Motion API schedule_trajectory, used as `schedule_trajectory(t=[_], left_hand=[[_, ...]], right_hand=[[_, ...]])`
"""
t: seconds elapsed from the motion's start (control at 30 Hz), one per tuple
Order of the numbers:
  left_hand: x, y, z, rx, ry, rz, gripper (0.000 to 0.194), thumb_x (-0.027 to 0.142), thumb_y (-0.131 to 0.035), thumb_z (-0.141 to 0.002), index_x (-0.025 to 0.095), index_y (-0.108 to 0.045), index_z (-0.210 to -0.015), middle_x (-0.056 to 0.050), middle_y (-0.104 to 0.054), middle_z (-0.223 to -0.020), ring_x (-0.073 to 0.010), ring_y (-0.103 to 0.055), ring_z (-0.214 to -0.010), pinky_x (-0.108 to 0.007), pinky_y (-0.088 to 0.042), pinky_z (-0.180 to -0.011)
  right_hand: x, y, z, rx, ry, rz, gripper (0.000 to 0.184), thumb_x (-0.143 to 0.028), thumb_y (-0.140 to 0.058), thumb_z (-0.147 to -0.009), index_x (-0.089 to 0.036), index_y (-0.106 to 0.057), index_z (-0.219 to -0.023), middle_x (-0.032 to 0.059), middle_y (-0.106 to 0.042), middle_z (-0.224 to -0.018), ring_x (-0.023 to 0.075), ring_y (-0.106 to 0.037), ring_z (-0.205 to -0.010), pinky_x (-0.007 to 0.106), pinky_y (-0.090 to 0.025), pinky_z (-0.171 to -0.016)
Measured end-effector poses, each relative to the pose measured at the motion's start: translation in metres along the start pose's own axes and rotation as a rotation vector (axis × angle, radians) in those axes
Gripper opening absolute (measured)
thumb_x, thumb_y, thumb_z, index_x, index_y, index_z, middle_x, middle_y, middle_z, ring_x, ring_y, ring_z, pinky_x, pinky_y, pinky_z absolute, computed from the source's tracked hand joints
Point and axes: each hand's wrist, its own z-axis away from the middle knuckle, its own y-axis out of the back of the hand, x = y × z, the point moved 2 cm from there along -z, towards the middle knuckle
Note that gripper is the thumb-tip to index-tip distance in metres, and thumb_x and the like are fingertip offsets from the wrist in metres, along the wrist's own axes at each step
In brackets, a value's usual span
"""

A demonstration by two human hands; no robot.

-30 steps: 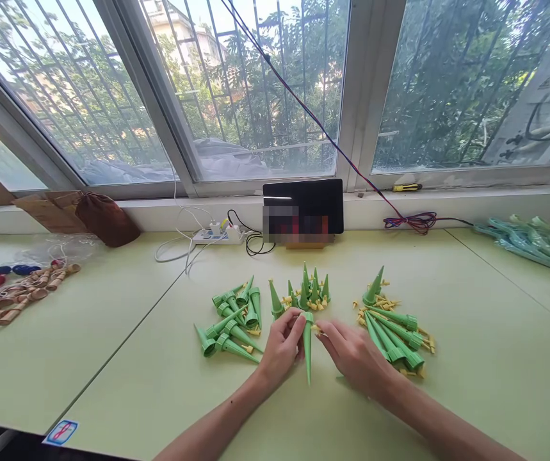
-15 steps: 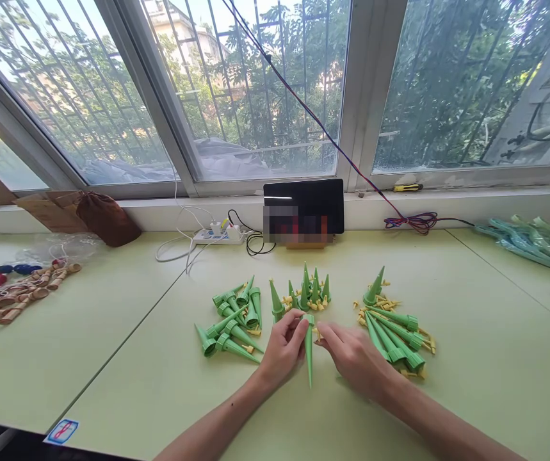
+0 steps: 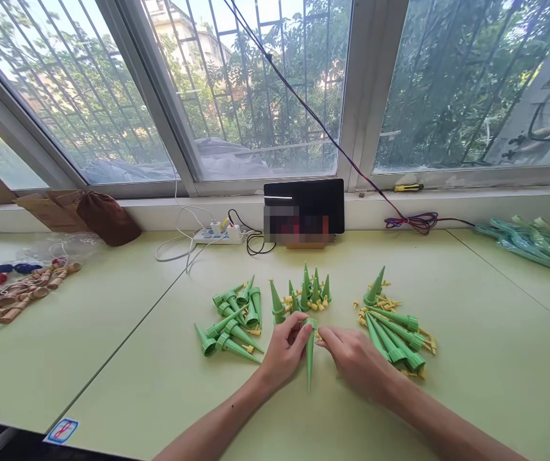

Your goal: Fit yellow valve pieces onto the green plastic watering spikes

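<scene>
My left hand (image 3: 288,342) is closed on a green plastic plant watering spike (image 3: 310,358), its collar up and its long tip pointing down toward me. Close by its right side, my right hand (image 3: 351,352) pinches a small yellow plastic valve (image 3: 319,337), mostly hidden by the fingers. Just beyond both hands, several green spikes (image 3: 305,291) stand tip up among yellow pieces (image 3: 317,303). Left of my left hand lies a pile of green spikes (image 3: 236,330) with a few yellow parts. More spikes (image 3: 397,339) lie right of my right hand, beside loose yellow valves (image 3: 387,302).
A dark tablet (image 3: 303,205) stands at the back by the window, near a white power strip (image 3: 219,235). Bundled cable (image 3: 412,222) and plastic-wrapped items (image 3: 534,246) lie at back right. Wooden toys (image 3: 25,291) and a brown pouch (image 3: 108,219) are at left.
The spike and my left hand have shifted very slightly downward. The yellow valve in my right fingers is now more hidden; the piles have not moved.
</scene>
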Motion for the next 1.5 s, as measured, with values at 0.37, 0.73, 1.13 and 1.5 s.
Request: schedule_trajectory(t=[0.37,0.73,1.13,1.5], left_hand=[[-0.004,0.0,0.001,0.007,-0.032,-0.071,0.035,0.051,-0.053,-0.097,0.017,-0.058,-0.095,0.007,-0.04,-0.059,-0.0084,-0.04,-0.047,-0.019,-0.033,-0.044],[0.011,-0.006,-0.002,0.046,0.07,0.21,0.04,0.057,-0.062,-0.089,0.018,-0.054,-0.085,0.009,-0.039,-0.054,-0.0053,-0.036,-0.039,-0.017,-0.032,-0.037],[0.001,-0.004,0.0,0.002,0.025,0.103,0.038,0.056,-0.058,-0.092,0.018,-0.054,-0.095,0.009,-0.039,-0.055,-0.0073,-0.039,-0.041,-0.019,-0.031,-0.041],[-0.006,0.0,0.004,-0.031,-0.129,-0.2,0.027,0.042,-0.05,-0.1,0.016,-0.057,-0.094,0.007,-0.041,-0.059,-0.0088,-0.041,-0.05,-0.021,-0.034,-0.052]], right_hand=[[0.0,0.002,-0.002,0.035,-0.051,-0.023,0.044,-0.023,-0.027,-0.11,-0.018,-0.053,-0.074,0.0005,-0.057,-0.061,0.0139,-0.052,-0.051,0.028,-0.03,-0.054],[0.001,0.008,-0.003,0.209,-0.151,-0.122,0.031,-0.026,-0.034,-0.109,-0.018,-0.06,-0.093,0.0019,-0.062,-0.072,0.0142,-0.054,-0.057,0.026,-0.037,-0.056],[0.001,0.007,-0.003,0.271,-0.113,-0.172,0.027,-0.022,-0.036,-0.108,-0.018,-0.06,-0.095,0.003,-0.067,-0.072,0.0145,-0.061,-0.059,0.025,-0.039,-0.057],[0.002,0.006,-0.002,0.25,-0.178,-0.221,0.023,-0.021,-0.039,-0.106,-0.018,-0.058,-0.095,-0.0006,-0.062,-0.066,0.0126,-0.055,-0.051,0.025,-0.038,-0.054]])
